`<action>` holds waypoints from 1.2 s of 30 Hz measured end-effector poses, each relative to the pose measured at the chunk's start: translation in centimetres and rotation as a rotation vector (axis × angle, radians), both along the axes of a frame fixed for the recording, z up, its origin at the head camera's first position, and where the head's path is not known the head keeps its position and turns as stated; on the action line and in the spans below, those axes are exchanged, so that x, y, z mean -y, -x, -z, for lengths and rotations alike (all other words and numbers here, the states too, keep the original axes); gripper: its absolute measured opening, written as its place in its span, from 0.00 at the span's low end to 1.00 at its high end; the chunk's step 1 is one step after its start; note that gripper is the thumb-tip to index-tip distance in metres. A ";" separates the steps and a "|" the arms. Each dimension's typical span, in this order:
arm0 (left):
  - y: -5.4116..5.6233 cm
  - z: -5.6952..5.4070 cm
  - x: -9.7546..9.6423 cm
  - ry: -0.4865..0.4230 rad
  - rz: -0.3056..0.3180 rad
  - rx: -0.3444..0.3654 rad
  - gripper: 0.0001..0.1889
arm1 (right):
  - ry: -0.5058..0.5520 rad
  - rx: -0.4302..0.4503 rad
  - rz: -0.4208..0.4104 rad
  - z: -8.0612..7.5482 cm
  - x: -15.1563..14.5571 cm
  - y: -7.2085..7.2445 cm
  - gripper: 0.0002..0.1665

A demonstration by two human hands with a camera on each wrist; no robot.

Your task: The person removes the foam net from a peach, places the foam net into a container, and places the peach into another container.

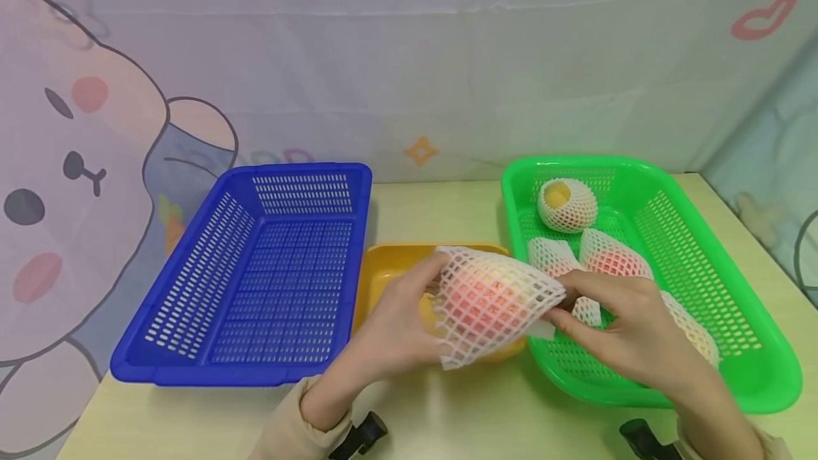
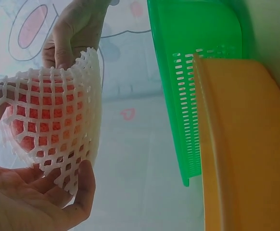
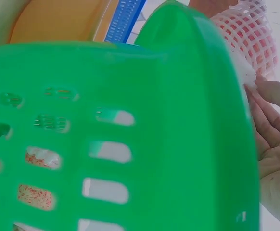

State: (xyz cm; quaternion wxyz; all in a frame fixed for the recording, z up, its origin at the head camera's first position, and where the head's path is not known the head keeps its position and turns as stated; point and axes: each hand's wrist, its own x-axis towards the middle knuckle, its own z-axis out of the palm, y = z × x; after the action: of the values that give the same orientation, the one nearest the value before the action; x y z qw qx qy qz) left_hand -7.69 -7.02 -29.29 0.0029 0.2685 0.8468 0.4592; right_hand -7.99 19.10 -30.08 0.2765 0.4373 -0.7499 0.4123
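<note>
A red-and-yellow fruit [image 1: 488, 300] sits inside a white foam net [image 2: 93, 103], lifted over the front of an orange tray [image 1: 381, 261]. My left hand [image 1: 397, 324] holds it from the left, thumb and fingers spread round the netted fruit. In the left wrist view its fingertips [image 2: 85, 185] press on the net's lower edge. My right hand [image 1: 633, 329] pinches the gathered right end of the net between thumb and fingers, above the left rim of a green basket [image 1: 776, 368]. That basket's wall covers much of the right wrist view.
Several netted fruits, one a yellow-topped fruit [image 1: 567, 206], lie in the green basket. A blue basket [image 1: 287, 289] with nothing in it stands on the left. The orange tray lies between the two baskets. A printed cloth [image 1: 447, 91] hangs behind the table.
</note>
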 end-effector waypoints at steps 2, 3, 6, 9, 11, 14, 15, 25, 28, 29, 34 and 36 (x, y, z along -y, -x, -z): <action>0.0 0.0 0.0 -0.001 0.003 0.002 0.42 | 0.000 0.000 -0.002 0.0 0.1 0.0 0.16; 0.0 0.0 0.0 -0.004 0.003 0.005 0.42 | 0.001 -0.003 -0.002 -0.1 0.1 0.0 0.16; 0.0 0.0 0.0 0.001 -0.001 0.016 0.43 | -0.003 -0.008 0.010 -0.1 0.1 -0.1 0.17; 0.0 -0.1 0.0 0.001 -0.006 0.022 0.43 | -0.009 -0.011 0.027 -0.2 0.1 -0.2 0.18; 0.0 -0.1 0.1 -0.005 -0.006 0.023 0.43 | -0.013 -0.019 0.040 -0.2 0.1 -0.2 0.18; 0.0 -0.1 0.2 -0.014 -0.007 0.017 0.43 | -0.020 -0.030 0.065 -0.2 0.0 -0.2 0.18; 0.0 -0.1 0.3 -0.016 -0.007 0.014 0.43 | -0.021 -0.031 0.072 -0.2 -0.1 -0.2 0.18; 0.2 -0.2 0.6 -0.022 -0.005 -0.002 0.44 | -0.043 0.014 0.106 -0.5 -0.8 -0.4 0.18; 0.2 -0.4 0.6 -0.014 -0.012 0.012 0.44 | -0.033 0.024 0.109 -0.7 -1.1 -0.5 0.18; 0.3 -0.4 0.6 -0.015 -0.012 0.014 0.44 | -0.028 0.025 0.107 -0.7 -1.2 -0.4 0.17; 0.4 -0.4 0.9 -0.024 -0.010 0.003 0.43 | -0.025 0.022 0.119 -1.0 -1.9 -0.3 0.02; 0.4 -0.4 1.0 -0.032 -0.008 -0.003 0.43 | -0.026 0.024 0.131 -1.1 -2.1 -0.3 0.07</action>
State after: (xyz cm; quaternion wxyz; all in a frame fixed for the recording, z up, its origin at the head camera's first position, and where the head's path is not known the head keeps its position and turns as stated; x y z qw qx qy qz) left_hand -8.14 -8.01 -28.89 -0.0045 0.2659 0.8403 0.4724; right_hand -7.69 21.21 -28.95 0.2883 0.3859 -0.7853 0.3889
